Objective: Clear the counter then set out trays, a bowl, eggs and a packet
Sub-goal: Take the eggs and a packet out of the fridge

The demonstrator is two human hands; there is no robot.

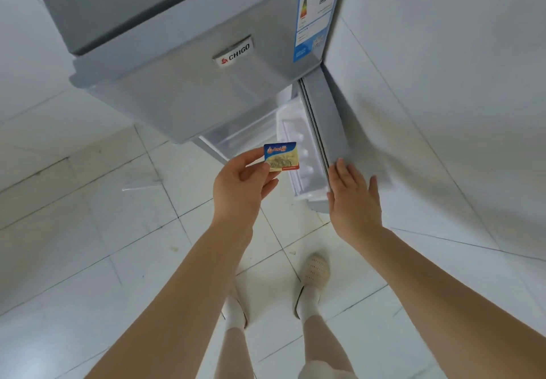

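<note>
White tiled floor (88, 260), grey fridge (183, 89), lower door (325, 130) standing ajar. Left hand (239, 183) pinching packet (280, 156), long axis lying level; right hand (353, 198) pressing door edge, fingers straight.

Left hand (240, 182): raised in front of the body, palm turned inward, thumb and curled fingers pinching the lower left corner of a small flat blue-and-gold packet (281, 156), which sticks up just right of the fingertips.
Right hand (353, 198): fingers straight and together, palm flat against the outer face of a grey fridge door (334, 130).
Arms: both bare, stretched forward and upward, left forearm beside the right, well apart at the elbows.
Legs: bare shins below the arms, feet in pale slippers.
</note>
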